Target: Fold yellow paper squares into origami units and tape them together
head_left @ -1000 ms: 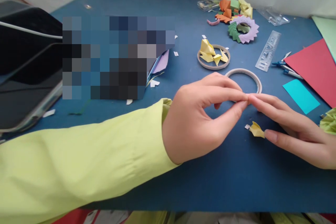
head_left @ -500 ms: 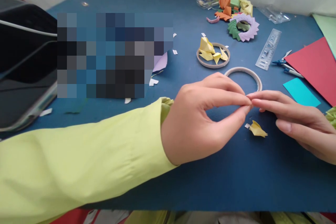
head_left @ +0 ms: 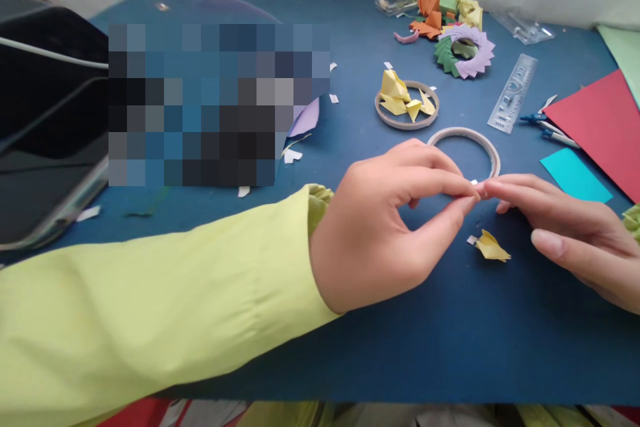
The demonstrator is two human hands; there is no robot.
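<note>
My left hand point(head_left: 380, 227), in a lime sleeve, pinches thumb and forefinger together on a tiny white scrap point(head_left: 474, 182), perhaps tape. The fingertips of my right hand point(head_left: 565, 233) meet that same pinch from the right, fingers stretched and close together. Just below the pinch a small folded yellow paper piece point(head_left: 493, 247) lies on the blue table point(head_left: 450, 333). A thin tape ring point(head_left: 467, 143) lies right behind my fingertips.
A second ring point(head_left: 406, 107) holds several yellow folded pieces. Behind it sit a purple-green paper wreath point(head_left: 465, 50) and loose coloured folds. A clear ruler point(head_left: 513, 93), red paper point(head_left: 600, 120) and a cyan slip point(head_left: 575, 175) lie right. A dark device point(head_left: 45, 147) lies left.
My right hand has lifted its lower fingers off the yellow piece and drawn slightly right. A small white scrap now shows at the pinch. My left hand has barely moved.
</note>
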